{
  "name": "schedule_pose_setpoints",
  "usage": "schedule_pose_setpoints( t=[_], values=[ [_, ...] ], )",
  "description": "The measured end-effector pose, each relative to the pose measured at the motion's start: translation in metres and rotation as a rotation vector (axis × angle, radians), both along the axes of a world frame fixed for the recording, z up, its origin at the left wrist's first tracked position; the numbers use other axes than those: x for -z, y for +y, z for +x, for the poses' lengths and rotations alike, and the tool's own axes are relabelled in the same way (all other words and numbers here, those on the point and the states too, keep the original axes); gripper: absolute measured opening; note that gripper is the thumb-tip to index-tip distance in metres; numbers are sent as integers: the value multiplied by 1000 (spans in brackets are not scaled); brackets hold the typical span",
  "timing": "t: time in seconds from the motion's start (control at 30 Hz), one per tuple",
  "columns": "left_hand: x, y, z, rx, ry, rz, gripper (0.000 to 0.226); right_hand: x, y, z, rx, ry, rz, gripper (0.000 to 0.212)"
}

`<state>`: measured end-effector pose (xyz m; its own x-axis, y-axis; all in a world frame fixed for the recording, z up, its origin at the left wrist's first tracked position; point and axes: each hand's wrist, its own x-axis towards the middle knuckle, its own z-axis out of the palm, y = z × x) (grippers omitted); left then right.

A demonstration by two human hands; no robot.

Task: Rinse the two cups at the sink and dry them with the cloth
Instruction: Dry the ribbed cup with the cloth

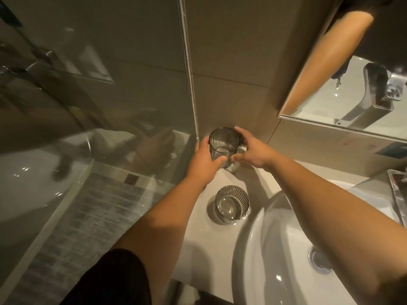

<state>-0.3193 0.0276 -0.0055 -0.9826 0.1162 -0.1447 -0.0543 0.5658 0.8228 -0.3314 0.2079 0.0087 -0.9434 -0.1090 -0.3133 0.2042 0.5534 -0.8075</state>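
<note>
At the back corner of the white counter (198,238), my left hand (204,161) grips a dark tinted ribbed cup (223,143) from its left side. My right hand (253,153) holds the same cup from the right, with fingers by the rim and the thumb low near the base. The cup is upright with its mouth towards me. A second ribbed cup (232,204), clear and upright, stands alone on the counter nearer to me, just left of the sink basin (259,238). No cloth is in view.
The basin's drain (319,260) lies at the lower right. A mirror (352,106) on the wall reflects the tap. A glass shower screen (88,106) stands close on the left, and a metal tray's edge (398,194) shows at the far right.
</note>
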Motion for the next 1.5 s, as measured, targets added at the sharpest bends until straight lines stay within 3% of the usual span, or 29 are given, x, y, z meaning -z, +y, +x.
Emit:
schedule_pose_setpoints(
  t=[0.13,0.23,0.33,0.43,0.53,0.63,0.8,0.9,1.07,1.17,1.37,1.5],
  values=[
    [-11,-14,11,-40,-40,-68,88,-8,3,17,1,-22,72,102],
    [-13,-32,37,-172,-44,18,67,-22,8,44,-12,64,266,88],
    [-1,-45,80,-138,-121,174,51,-39,-1,88,-67,180,375,85],
    [15,-54,119,43,-314,330,75,-44,-17,127,-311,117,438,100],
    [21,-55,128,236,-304,143,110,-39,-25,139,-408,-15,520,112],
    [13,-45,123,326,-205,-43,106,-39,-29,137,-341,-45,518,107],
    [2,-42,122,246,-182,181,79,-51,-28,148,-220,84,366,70],
    [-12,-40,128,224,-155,288,87,-74,-20,162,-146,163,276,73],
    [-51,-24,146,365,-79,274,93,-109,-4,200,-35,195,232,91],
    [-65,-17,165,429,-18,257,100,-117,2,228,-15,227,228,91],
    [-74,-7,227,442,7,196,88,-117,22,300,2,207,188,92],
    [-68,-6,278,373,16,197,89,-107,59,376,83,202,297,77]
  ],
)
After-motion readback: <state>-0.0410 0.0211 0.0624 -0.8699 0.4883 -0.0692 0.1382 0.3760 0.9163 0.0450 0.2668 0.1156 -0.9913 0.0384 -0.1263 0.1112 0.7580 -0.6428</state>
